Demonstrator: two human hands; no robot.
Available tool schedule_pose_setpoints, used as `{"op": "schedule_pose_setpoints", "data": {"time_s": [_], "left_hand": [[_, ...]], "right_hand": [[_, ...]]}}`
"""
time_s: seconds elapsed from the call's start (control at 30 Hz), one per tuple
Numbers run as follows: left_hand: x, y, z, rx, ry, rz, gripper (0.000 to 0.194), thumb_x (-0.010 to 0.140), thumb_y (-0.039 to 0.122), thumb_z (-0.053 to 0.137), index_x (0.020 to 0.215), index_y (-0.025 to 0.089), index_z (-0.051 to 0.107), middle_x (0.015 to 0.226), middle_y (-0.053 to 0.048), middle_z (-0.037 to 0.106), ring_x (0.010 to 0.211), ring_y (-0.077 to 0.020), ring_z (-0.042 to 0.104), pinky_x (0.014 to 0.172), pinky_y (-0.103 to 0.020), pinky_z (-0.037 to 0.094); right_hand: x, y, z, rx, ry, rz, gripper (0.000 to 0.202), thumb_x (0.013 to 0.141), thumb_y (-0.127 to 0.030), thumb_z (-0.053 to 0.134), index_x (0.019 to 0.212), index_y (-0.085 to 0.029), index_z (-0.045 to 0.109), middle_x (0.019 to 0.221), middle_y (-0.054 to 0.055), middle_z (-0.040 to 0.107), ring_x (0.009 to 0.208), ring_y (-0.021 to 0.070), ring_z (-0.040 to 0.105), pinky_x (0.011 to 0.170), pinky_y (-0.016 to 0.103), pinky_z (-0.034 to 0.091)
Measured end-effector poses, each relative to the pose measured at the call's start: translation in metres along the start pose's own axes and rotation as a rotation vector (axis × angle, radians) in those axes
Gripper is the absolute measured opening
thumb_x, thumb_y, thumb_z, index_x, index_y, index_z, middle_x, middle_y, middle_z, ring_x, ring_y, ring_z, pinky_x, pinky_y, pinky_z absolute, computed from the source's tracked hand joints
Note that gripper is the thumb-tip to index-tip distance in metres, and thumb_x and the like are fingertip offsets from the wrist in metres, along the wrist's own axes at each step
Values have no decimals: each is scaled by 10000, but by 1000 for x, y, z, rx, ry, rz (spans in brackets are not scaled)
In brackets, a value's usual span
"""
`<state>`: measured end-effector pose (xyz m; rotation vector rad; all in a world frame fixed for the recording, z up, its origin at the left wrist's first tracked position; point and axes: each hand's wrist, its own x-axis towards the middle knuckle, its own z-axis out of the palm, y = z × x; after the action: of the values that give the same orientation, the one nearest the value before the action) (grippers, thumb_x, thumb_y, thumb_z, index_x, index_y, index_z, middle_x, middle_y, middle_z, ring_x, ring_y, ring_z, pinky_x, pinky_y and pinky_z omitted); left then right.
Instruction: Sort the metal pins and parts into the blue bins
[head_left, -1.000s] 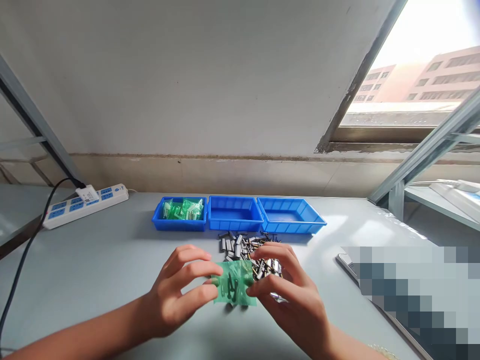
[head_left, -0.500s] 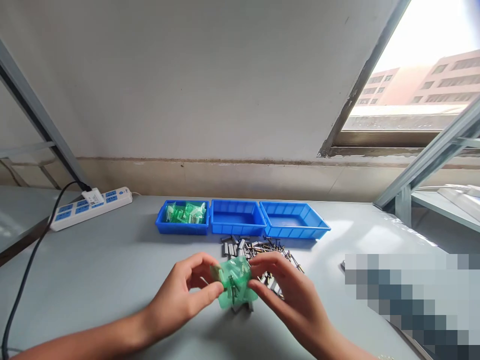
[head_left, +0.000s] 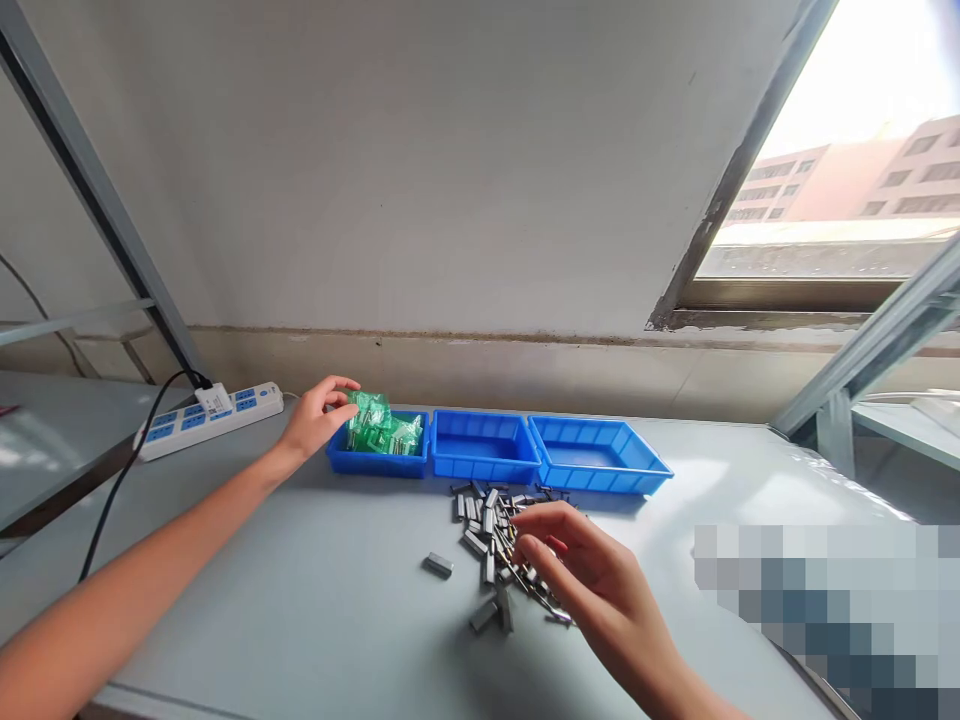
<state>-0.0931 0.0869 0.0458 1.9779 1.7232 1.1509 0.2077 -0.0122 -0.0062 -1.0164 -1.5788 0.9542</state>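
Observation:
My left hand [head_left: 322, 415] reaches to the left blue bin [head_left: 379, 466], its thumb and fingers closed at the edge of a small green translucent plastic bag [head_left: 369, 408]. That bag sits above the bin's rim, over other green bags [head_left: 394, 436] with metal parts inside. Above the right side of a loose pile of metal parts, my right hand [head_left: 592, 570] hovers with curved fingers apart and nothing visible in them. The pile mixes short grey metal blocks [head_left: 474, 543] and thin screw-like pins [head_left: 517, 575], partly hidden by my right hand.
Two more blue bins, a middle one [head_left: 486, 470] and a right one [head_left: 600, 482], continue the row near the wall. A white power strip [head_left: 214, 420] with a black cable lies at the left. One metal block [head_left: 438, 565] lies apart from the pile. Something pixelated covers the right edge.
My left hand has carried the green bag from above the pile to the left bin. My right hand has let go of the bag and stays over the pile. The view has shifted slightly.

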Motion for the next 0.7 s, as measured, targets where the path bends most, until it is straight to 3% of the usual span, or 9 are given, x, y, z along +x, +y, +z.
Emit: {"op": "schedule_pose_setpoints", "data": {"time_s": [0.07, 0.17, 0.27, 0.33, 0.43, 0.5, 0.53, 0.6, 0.7], "left_hand": [[7, -14, 2, 96, 5, 48, 233, 902, 284, 572, 1093, 153, 591, 1053, -63, 644, 866, -199, 642, 753, -392, 537], [4, -22, 7, 178, 72, 145, 238, 893, 266, 578, 1112, 175, 591, 1172, -82, 599, 1024, -247, 593, 873, -463, 492], [-17, -12, 12, 192, 160, 243, 199, 865, 204, 536, 1055, 191, 597, 1147, -90, 579, 1137, -293, 499, 1009, -522, 367], [-40, 2, 17, 182, 142, 318, 201, 874, 193, 483, 1045, 177, 587, 1148, -104, 576, 1135, -289, 497, 1034, -515, 337], [-82, 22, 31, 159, -62, 450, 212, 846, 238, 536, 1045, 204, 601, 1072, -72, 643, 1077, -250, 564, 997, -420, 423], [-105, 32, 43, 154, -243, 519, 504, 740, 358, 679, 1206, 217, 549, 1239, -95, 606, 1149, -280, 550, 989, -407, 456], [-113, 36, 50, 177, -373, 530, 720, 701, 452, 704, 1319, 177, 454, 1386, -159, 488, 1261, -340, 453, 1030, -472, 412], [-121, 42, 62, 229, -559, 478, 975, 669, 591, 682, 1429, 120, 293, 1519, -232, 261, 1380, -406, 241, 1078, -559, 312], [-119, 50, 77, 266, -681, 417, 1078, 656, 658, 647, 1473, 122, 193, 1560, -230, 98, 1411, -418, 71, 1109, -587, 207]], "right_hand": [[6, -1, -8, -9, 24, -32, 224, 848, -425, 574, 874, -212, 637, 731, 20, 643, 695, 161, 631, 643, 264, 533], [17, -1, -27, -49, 96, -69, 257, 848, -444, 564, 904, -204, 636, 794, 41, 662, 766, 181, 643, 703, 295, 536], [26, 5, -54, -217, 106, -97, 295, 856, -478, 528, 932, -212, 631, 901, 68, 671, 854, 213, 639, 765, 348, 532], [25, 12, -69, -412, 44, -93, 311, 864, -495, 499, 982, -234, 620, 1011, 81, 660, 942, 240, 618, 828, 398, 516], [16, 24, -78, -659, -105, -74, 389, 869, -523, 462, 1121, -249, 574, 1186, 105, 598, 1116, 274, 549, 948, 466, 459], [7, 32, -73, -764, -215, -46, 513, 863, -550, 452, 1271, -241, 488, 1346, 129, 489, 1244, 293, 461, 1022, 497, 398], [3, 35, -69, -807, -264, -31, 591, 854, -567, 456, 1344, -237, 422, 1422, 138, 411, 1304, 308, 395, 1049, 517, 363], [-2, 41, -57, -872, -342, -24, 744, 829, -602, 474, 1443, -229, 281, 1516, 146, 258, 1388, 340, 239, 1084, 561, 286], [-4, 45, -40, -896, -406, -84, 871, 794, -636, 505, 1481, -201, 191, 1554, 163, 114, 1418, 357, 95, 1102, 577, 224]]}}
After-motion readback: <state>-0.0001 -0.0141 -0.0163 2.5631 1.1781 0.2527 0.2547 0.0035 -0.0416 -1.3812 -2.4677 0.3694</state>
